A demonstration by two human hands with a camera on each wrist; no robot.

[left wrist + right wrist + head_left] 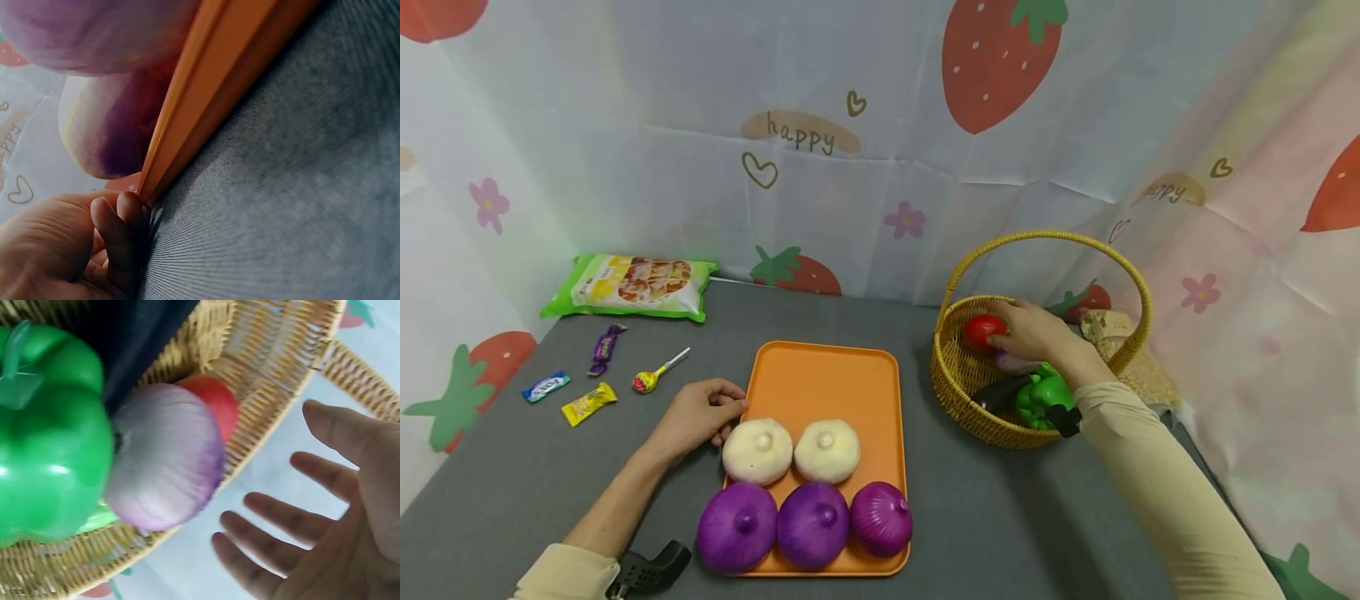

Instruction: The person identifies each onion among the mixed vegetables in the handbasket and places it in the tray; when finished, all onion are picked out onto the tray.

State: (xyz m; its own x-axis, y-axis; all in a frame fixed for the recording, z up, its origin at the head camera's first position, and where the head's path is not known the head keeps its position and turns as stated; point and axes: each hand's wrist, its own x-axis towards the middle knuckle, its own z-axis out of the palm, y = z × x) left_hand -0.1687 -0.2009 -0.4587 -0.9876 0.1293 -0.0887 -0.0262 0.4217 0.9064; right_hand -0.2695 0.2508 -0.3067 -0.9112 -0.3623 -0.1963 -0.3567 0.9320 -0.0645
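Note:
My left hand [702, 412] holds the left rim of an orange tray [827, 375]; in the left wrist view its fingertips [129, 203] are right at the rim. On the tray sit two white round vegetables [826, 451], two smooth purple ones [812, 525] and a ridged purple onion [882, 518]. My right hand [1033, 332] reaches into a wicker basket [951, 379], close to a red tomato [981, 332]. In the right wrist view that hand's fingers [284, 515] are spread, with nothing between them. A pale purple onion [165, 456], a green bell pepper [1043, 398] and an eggplant [1000, 393] also lie in the basket.
Wrapped candies [589, 404] and a lollipop [658, 371] lie at the left. Behind them is a green-and-white food bag [638, 287]. A bag of grain [1138, 367] stands behind the basket at the right. The basket's tall handle [1045, 237] arches over it, before a printed curtain.

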